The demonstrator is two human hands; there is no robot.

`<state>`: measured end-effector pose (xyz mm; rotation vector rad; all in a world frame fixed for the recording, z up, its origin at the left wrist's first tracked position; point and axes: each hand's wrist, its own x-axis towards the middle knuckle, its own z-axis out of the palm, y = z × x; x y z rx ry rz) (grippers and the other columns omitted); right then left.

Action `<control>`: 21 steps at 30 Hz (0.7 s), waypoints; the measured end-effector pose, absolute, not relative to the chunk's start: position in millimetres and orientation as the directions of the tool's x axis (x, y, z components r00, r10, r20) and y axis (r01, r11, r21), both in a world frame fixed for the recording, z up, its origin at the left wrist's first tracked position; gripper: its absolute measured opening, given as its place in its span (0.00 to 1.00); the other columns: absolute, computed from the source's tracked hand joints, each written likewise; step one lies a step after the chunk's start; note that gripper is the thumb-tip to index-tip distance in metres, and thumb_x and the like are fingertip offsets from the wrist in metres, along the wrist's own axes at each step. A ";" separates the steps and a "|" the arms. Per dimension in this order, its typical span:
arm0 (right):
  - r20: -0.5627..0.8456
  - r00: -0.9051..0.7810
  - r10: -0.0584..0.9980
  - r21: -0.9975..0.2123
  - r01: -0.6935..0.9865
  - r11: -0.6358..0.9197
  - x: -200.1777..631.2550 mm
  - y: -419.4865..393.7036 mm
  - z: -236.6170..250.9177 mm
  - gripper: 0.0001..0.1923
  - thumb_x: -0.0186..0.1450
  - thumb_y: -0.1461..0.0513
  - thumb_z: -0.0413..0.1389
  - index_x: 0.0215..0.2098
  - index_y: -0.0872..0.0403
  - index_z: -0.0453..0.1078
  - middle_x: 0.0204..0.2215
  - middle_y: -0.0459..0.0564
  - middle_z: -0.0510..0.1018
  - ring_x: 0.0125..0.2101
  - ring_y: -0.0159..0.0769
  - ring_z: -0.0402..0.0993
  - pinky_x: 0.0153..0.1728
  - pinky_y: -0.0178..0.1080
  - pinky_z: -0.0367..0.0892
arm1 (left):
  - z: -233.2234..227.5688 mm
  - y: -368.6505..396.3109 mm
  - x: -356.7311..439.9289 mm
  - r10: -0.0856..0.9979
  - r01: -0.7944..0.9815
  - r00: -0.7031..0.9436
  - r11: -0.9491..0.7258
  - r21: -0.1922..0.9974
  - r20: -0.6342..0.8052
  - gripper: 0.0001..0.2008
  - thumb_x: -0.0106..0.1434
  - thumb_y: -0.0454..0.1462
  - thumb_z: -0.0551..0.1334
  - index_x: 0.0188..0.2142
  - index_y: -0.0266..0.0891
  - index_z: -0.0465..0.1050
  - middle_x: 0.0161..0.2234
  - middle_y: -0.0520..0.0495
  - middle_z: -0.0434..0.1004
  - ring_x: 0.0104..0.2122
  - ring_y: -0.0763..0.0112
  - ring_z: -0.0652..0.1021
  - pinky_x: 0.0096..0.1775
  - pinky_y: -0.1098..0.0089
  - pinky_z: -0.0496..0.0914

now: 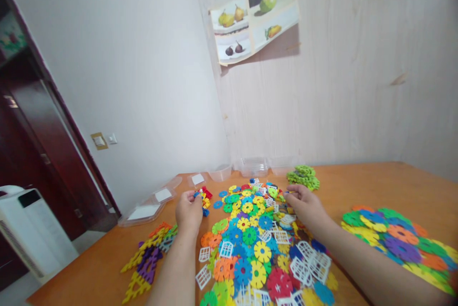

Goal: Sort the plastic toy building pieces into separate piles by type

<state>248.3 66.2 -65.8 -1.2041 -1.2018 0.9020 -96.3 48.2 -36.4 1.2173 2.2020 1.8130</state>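
My left hand (189, 211) is closed at the left edge of a large pile of plastic pieces. Its fingertips are at a small cluster of red, yellow and blue building bricks (204, 198); what they grip is partly hidden. Across the pile, my right hand (304, 203) has thumb and fingers pinched together over the far right side, and what is between them is too small to make out. Between my arms spread the colourful notched flower discs (262, 251), mixed with white lattice window pieces (302, 270).
Sorted discs (402, 246) lie at right, green pieces (303, 177) at the back. Yellow and purple toothed pieces (146, 263) lie left of my left forearm. Clear tubs (254, 168) and lids (143, 213) line the far and left table edges (375, 177), near the wall.
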 end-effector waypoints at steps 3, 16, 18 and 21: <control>0.183 0.153 0.971 -0.981 0.095 0.169 248.2 67.5 -67.0 0.16 0.57 0.54 0.58 0.40 0.55 0.69 0.26 0.47 0.77 0.27 0.35 0.74 0.26 0.34 0.67 | -35.9 47.6 -103.6 0.559 0.487 -0.720 -0.014 0.873 0.411 0.13 0.55 0.41 0.64 0.39 0.37 0.74 0.34 0.45 0.79 0.31 0.67 0.78 0.36 0.68 0.71; 0.204 0.163 0.965 -0.979 0.042 0.200 243.9 52.8 -53.3 0.13 0.56 0.55 0.58 0.35 0.54 0.70 0.22 0.45 0.75 0.23 0.34 0.73 0.23 0.34 0.68 | -43.7 50.7 -118.0 0.475 0.319 -0.829 -0.032 0.947 0.296 0.19 0.55 0.37 0.62 0.45 0.29 0.74 0.35 0.41 0.80 0.32 0.65 0.80 0.33 0.68 0.74; 0.225 0.164 0.960 -0.974 0.060 0.218 245.7 55.0 -56.7 0.14 0.57 0.54 0.58 0.36 0.54 0.70 0.23 0.46 0.76 0.25 0.35 0.75 0.24 0.34 0.68 | -42.8 53.9 -121.3 0.472 0.349 -0.824 -0.010 0.937 0.312 0.20 0.56 0.38 0.61 0.47 0.29 0.73 0.36 0.40 0.80 0.33 0.65 0.80 0.34 0.68 0.74; 0.245 0.169 0.955 -0.968 0.100 0.230 248.2 57.1 -59.6 0.15 0.58 0.53 0.56 0.37 0.55 0.70 0.24 0.46 0.76 0.26 0.35 0.75 0.24 0.34 0.68 | -35.8 62.2 -132.9 0.503 0.438 -0.784 0.031 0.899 0.365 0.18 0.57 0.39 0.61 0.46 0.31 0.73 0.37 0.41 0.80 0.35 0.64 0.80 0.35 0.68 0.73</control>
